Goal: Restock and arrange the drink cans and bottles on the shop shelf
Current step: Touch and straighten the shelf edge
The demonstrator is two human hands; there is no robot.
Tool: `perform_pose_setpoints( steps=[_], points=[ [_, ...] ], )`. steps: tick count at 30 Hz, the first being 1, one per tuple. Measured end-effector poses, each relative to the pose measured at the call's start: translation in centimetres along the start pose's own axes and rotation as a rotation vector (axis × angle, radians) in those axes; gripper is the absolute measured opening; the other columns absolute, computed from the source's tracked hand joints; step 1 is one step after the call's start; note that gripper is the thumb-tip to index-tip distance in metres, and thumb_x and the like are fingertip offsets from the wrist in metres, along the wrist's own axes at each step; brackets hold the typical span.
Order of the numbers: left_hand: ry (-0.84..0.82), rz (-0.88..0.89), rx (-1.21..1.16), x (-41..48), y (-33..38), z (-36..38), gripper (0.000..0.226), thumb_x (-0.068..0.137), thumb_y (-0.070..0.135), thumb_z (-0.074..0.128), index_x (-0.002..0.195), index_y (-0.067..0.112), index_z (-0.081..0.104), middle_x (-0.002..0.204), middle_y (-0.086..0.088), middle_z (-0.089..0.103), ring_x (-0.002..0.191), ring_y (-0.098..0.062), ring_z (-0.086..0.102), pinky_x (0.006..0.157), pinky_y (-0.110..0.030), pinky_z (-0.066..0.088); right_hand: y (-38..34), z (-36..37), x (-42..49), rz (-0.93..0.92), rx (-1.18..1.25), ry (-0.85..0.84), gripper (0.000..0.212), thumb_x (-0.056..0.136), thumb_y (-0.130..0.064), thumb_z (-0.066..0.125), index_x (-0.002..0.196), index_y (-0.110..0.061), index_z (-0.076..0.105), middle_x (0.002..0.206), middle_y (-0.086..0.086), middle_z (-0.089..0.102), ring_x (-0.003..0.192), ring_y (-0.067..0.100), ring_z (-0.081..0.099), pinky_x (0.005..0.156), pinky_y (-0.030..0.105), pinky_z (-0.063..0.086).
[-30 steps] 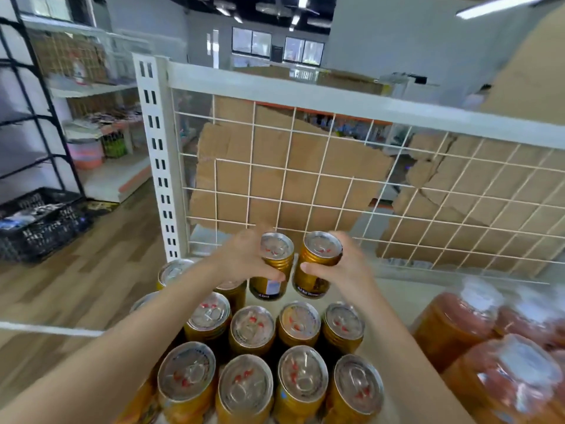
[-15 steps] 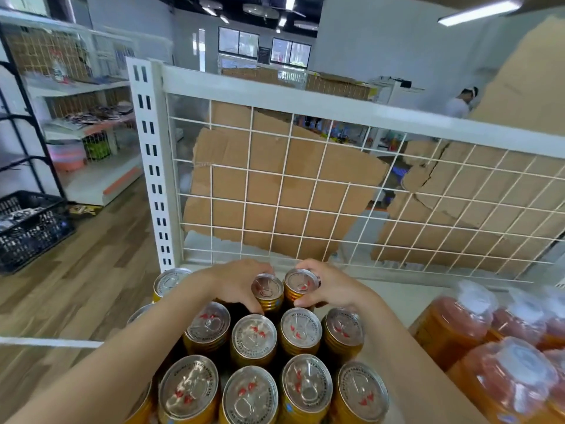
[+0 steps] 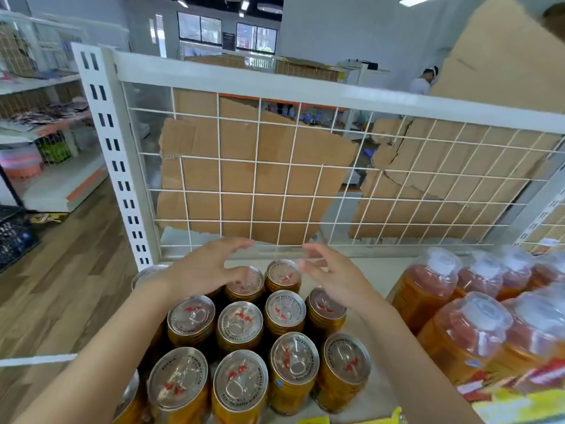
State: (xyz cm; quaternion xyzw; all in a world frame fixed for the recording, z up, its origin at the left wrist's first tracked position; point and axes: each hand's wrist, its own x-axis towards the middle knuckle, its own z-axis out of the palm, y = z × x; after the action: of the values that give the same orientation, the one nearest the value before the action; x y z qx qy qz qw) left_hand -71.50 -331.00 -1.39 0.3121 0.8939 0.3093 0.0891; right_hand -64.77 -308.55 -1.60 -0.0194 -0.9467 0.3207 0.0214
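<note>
Head view: fingers of both hands are spread and relaxed, gripping nothing. Left hand (image 3: 204, 267) hovers over the left back-row can (image 3: 248, 289), thumb at or just above its lid; contact cannot be confirmed. Right hand (image 3: 336, 276) hangs just right of the right back-row can (image 3: 282, 273), palm turned toward it. Both cans stand upright, long axis vertical, below and between the fingertips, at the rear of the can block (image 3: 240, 322) on the shelf (image 3: 385, 270), near the wire mesh (image 3: 275, 162). Bottle packs (image 3: 452, 304) sit further right. Judgement: each hand is nearest its own-side can; any grip would close inward and downward.
</note>
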Motion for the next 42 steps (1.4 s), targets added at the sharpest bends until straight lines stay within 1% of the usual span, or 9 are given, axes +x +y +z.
perform_pose_setpoints(
  steps=[3,6,11,19,25,29,33,39,42],
  points=[
    [0.198,0.081,0.153,-1.7,0.5,0.8,0.052,0.09,0.042,0.055,0.138,0.031,0.039,0.136,0.012,0.045,0.113,-0.009,0.049,0.092,-0.016,0.032,0.6,-1.4,-2.9,-0.055,-0.077,0.218,0.041,0.093,-0.033,0.052,0.133,-0.029,0.045,0.131,-0.009,0.054,0.117,0.008,0.05,0.097,0.024,0.037],
    [0.28,0.124,0.193,-3.2,1.3,1.6,0.055,0.085,0.053,0.05,0.135,0.03,0.044,0.134,0.007,0.051,0.119,-0.016,0.051,0.102,-0.032,0.039,1.4,-2.8,-6.3,-0.145,-0.19,0.385,0.039,0.091,-0.027,0.056,0.13,-0.027,0.05,0.125,-0.006,0.059,0.112,0.012,0.056,0.088,0.024,0.041],
    [0.391,0.143,0.208,-5.9,5.0,3.4,0.061,0.081,0.057,0.035,0.127,0.023,0.053,0.127,0.005,0.057,0.109,-0.023,0.058,0.09,-0.043,0.047,2.7,-6.0,-12.3,-0.254,-0.171,0.543,0.04,0.084,-0.04,0.049,0.12,-0.026,0.057,0.107,-0.006,0.064,0.088,0.014,0.061,0.072,0.031,0.05],
    [0.52,0.213,0.192,-9.4,12.5,7.9,0.05,0.084,0.048,0.041,0.123,0.018,0.054,0.112,0.008,0.058,0.104,-0.019,0.05,0.083,-0.025,0.036,7.8,-11.9,-22.9,-0.317,-0.212,0.626,0.034,0.087,-0.038,0.048,0.12,-0.032,0.051,0.106,-0.014,0.059,0.077,0.002,0.053,0.062,0.021,0.046],
    [0.509,0.269,0.188,-10.2,18.8,13.5,0.053,0.083,0.047,0.043,0.121,0.013,0.057,0.115,-0.002,0.06,0.105,-0.015,0.049,0.082,-0.017,0.033,15.4,-15.0,-30.8,-0.139,-0.237,0.688,0.041,0.085,-0.047,0.043,0.117,-0.027,0.058,0.104,-0.012,0.058,0.094,0.012,0.056,0.064,0.024,0.042],
    [0.445,0.389,0.159,-9.5,23.0,17.8,0.048,0.083,0.043,0.044,0.119,0.013,0.057,0.113,0.02,0.052,0.099,-0.009,0.05,0.081,-0.016,0.033,20.1,-16.9,-36.4,-0.013,-0.229,0.686,0.04,0.084,-0.042,0.05,0.118,-0.023,0.058,0.113,-0.005,0.062,0.102,0.016,0.058,0.07,0.032,0.047],
    [0.336,0.496,0.227,-7.7,26.9,22.7,0.046,0.086,0.044,0.042,0.122,0.017,0.055,0.117,-0.001,0.06,0.103,-0.017,0.053,0.086,-0.028,0.039,23.4,-18.6,-41.4,0.137,-0.26,0.747,0.041,0.078,-0.037,0.054,0.115,-0.023,0.061,0.106,-0.004,0.064,0.088,0.011,0.054,0.064,0.026,0.038],
    [0.173,0.631,0.224,-3.1,32.8,28.7,0.043,0.091,0.052,0.033,0.123,0.029,0.048,0.12,0.006,0.055,0.105,-0.013,0.05,0.087,-0.03,0.038,28.3,-20.2,-47.5,0.389,-0.297,0.783,0.033,0.082,-0.024,0.068,0.114,-0.028,0.06,0.11,-0.008,0.064,0.073,0.021,0.06,0.057,0.034,0.045],
    [0.133,0.724,0.21,0.0,35.9,31.0,0.05,0.092,0.054,0.029,0.123,0.023,0.053,0.12,0.007,0.055,0.107,-0.009,0.047,0.088,-0.027,0.04,29.8,-21.4,-49.4,0.493,-0.342,0.82,0.036,0.079,-0.019,0.07,0.113,-0.026,0.061,0.103,-0.005,0.064,0.056,0.0,0.042,0.057,0.032,0.04]
  ],
)
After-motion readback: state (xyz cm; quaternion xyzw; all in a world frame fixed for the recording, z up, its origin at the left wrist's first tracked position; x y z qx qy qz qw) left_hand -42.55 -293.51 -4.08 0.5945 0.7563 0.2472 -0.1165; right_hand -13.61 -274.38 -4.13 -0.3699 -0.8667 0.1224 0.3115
